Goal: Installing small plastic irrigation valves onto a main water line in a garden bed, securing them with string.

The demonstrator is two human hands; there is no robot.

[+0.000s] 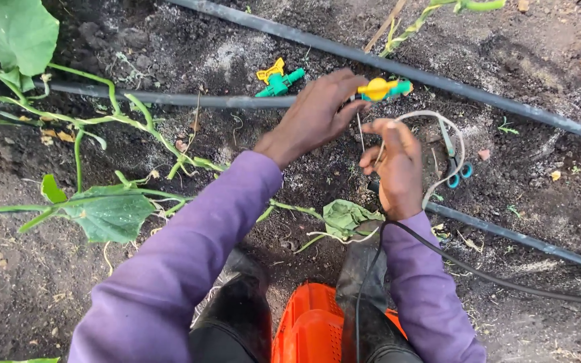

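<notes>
Currently, the left hand [317, 111] has its fingers closed on a yellow-green sprinkler [383, 88] above the soil [546, 60], while the right hand [398, 165] pinches a pale cord [453, 134] looped just beside it. A second sprinkler [277, 79] sits on a black hose [169, 99] nearby; blue scissors [457, 173] lie right of the hands, vines [102, 121] left, an orange crate [311, 326] between the knees.

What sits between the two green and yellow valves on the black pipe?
In the head view, the person's left hand covers the stretch of black pipe between the free valve and the valve at its fingertips.
</notes>
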